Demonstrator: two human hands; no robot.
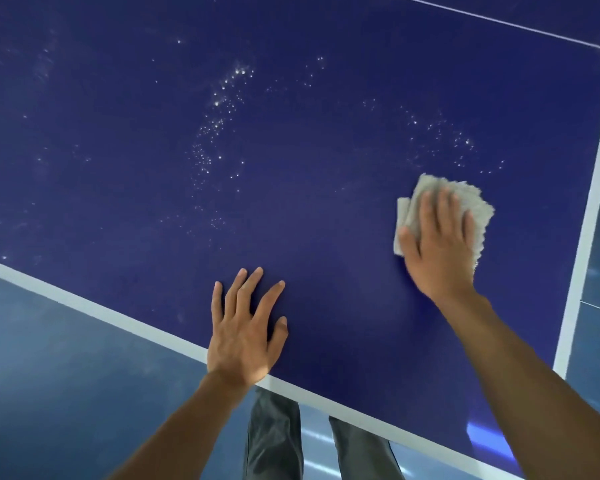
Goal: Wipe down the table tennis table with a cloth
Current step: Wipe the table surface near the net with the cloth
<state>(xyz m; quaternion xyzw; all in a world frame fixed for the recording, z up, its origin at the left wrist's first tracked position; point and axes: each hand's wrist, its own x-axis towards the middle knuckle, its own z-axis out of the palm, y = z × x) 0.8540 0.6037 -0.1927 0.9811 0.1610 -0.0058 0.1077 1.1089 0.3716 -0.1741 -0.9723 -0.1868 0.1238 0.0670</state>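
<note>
So, the fingers (426, 216) of the right hand (437, 244) first: they're laid nearly straight and only slightly apart, pressed flat onto a pale grey, folded, fluffy cloth (480, 211). Nothing is pinched or clamped. The cloth is simply pinned under the palm against the dark blue table tennis tabletop (291, 209), with its ragged edges left showing past the fingertips. Its long axis is lined up roughly with the fingers, pointing away from the person.

The bit that matters for the next stroke: a thin scatter of white droplets (458, 140) is spread just beyond the cloth, straight ahead of those fingertips, and a denser patch of droplets (219, 133) is found beyond the cloth and well off to its left. So a push forward, then a sweep left, is probably what's called for, and it can be done by the right hand alone.

The left hand (243, 327) is parked to the left of the cloth and nearer the person, its fingers (218, 303) splayed on bare tabletop, nothing held, the heel set on the white border stripe (118, 313). It's likely being used as a brace.

Nearer than the cloth, past that stripe, grey trouser legs (274, 438) and a glossy blue floor (66, 375) can be made out.
</note>
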